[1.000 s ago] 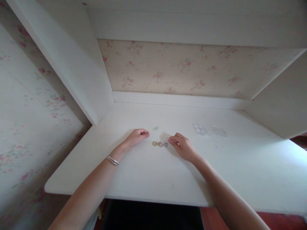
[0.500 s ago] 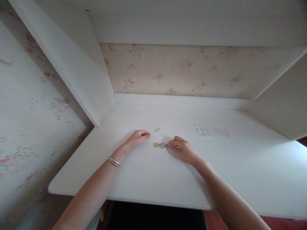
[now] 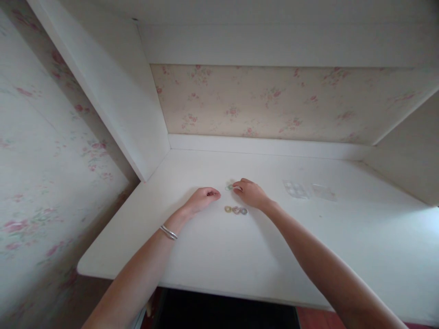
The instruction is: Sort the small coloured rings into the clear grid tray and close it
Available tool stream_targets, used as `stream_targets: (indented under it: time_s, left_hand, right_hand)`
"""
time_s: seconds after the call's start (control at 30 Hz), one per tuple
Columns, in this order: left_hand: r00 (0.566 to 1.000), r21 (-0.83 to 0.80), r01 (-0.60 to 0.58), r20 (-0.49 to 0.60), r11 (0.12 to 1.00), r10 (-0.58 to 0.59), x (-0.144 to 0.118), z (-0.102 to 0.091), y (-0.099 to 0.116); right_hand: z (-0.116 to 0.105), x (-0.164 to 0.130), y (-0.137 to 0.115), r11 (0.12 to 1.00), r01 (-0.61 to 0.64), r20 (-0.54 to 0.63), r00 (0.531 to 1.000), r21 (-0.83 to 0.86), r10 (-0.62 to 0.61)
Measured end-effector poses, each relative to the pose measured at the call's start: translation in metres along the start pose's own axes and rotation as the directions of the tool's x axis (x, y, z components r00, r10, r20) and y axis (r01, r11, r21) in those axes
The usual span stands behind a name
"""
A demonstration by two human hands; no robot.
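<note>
Right hand (image 3: pixel 252 193) is out over the tabletop (image 3: pixel 212 256), fingertips (image 3: pixel 237 188) pinched on the small greenish rings (image 3: pixel 229 187) at the far side of the work area. The rings are tiny and partly covered by the fingers, so I can't tell if they are lifted or flat on the surface. The contact itself looks like a light pinch grasp.

Left hand (image 3: pixel 203 199) rests on the tabletop just left of the right hand, curled into a loose fist with the fingertips tucked against the thumb. Whether it holds anything is too small to resolve. A silver bangle (image 3: pixel 168 232) sits on the left wrist.

A row of three small rings (image 3: pixel 236 210), yellowish, pinkish and bluish, lies flat on the tabletop just on the near side of both hands, between them. They sit touching or nearly touching one another, and neither hand touches them.

To the right, well apart from the hands, lie a clear blister tray (image 3: pixel 296 189) and a clear flat piece (image 3: pixel 324 192) beside it. Both are flat on the surface.

The tabletop is white and set in a white alcove, with a side panel (image 3: pixel 113 91) on the left and a white shelf overhead. Floral wallpaper (image 3: pixel 267 103) covers the back wall, and the wall on the far left as well.
</note>
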State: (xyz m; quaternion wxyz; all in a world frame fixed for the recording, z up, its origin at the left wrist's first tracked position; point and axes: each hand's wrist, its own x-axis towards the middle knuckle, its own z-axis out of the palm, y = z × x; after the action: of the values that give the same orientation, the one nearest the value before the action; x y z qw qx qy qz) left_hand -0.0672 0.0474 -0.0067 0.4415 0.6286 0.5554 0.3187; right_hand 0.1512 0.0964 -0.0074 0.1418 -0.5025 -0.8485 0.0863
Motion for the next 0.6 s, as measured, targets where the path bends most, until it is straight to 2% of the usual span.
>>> stream_targets:
  time_s: [0.17, 0.43, 0.6]
  left_hand:
    - [1.000, 0.000, -0.018, 0.004, 1.000, 0.018, 0.001, 0.000, -0.002]
    - [1.000, 0.016, -0.017, 0.016, 1.000, 0.017, 0.001, 0.000, -0.003]
    - [0.999, -0.010, -0.028, 0.018, 1.000, 0.028, 0.001, -0.001, -0.005]
  right_hand:
    - [0.000, 0.011, -0.002, 0.997, 0.009, 0.069, 0.998, -0.080, -0.003]
    - [0.002, 0.001, -0.006, 0.982, 0.069, 0.094, 0.994, -0.177, -0.053]
    - [0.001, -0.006, -0.006, 0.986, 0.057, 0.093, 0.995, -0.158, -0.042]
